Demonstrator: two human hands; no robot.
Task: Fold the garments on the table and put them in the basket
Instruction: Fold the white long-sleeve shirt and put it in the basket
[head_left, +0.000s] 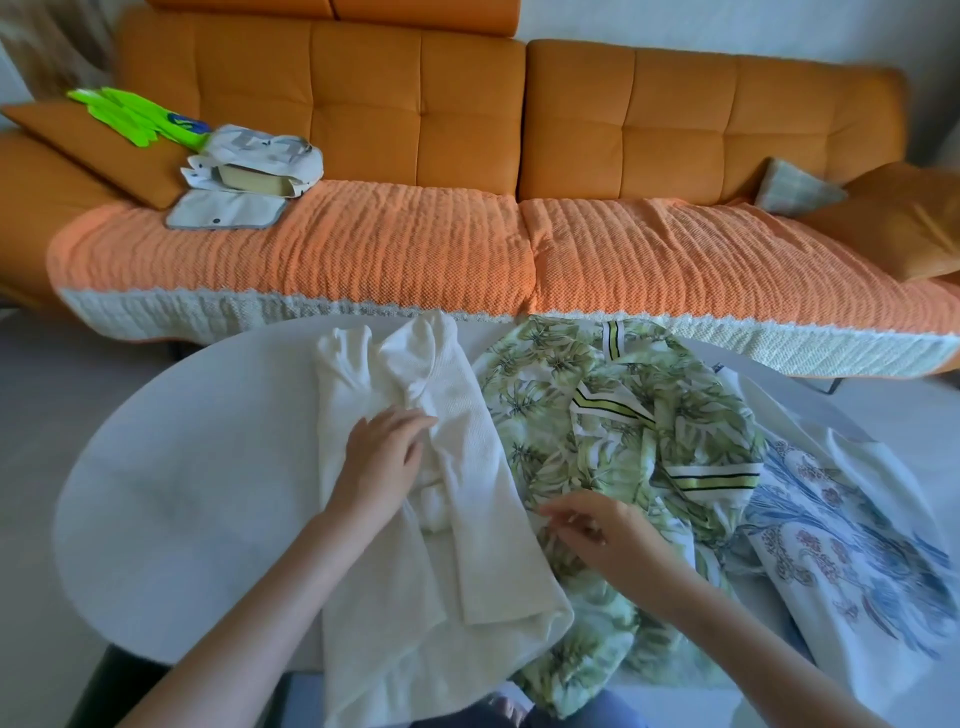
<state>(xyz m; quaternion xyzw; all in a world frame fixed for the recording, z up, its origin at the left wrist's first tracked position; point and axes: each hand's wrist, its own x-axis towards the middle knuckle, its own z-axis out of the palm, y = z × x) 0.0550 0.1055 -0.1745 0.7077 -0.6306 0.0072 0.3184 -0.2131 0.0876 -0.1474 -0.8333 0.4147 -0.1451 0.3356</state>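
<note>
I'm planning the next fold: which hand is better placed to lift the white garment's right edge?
Likely right. The right hand is just beside that edge of the white garment, while the left hand rests on its middle, pinning it.

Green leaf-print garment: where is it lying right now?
In the head view the green leaf-print garment lies crumpled right of centre on the white table, between the white knit garment on its left and the blue-floral garment on its right.
</note>
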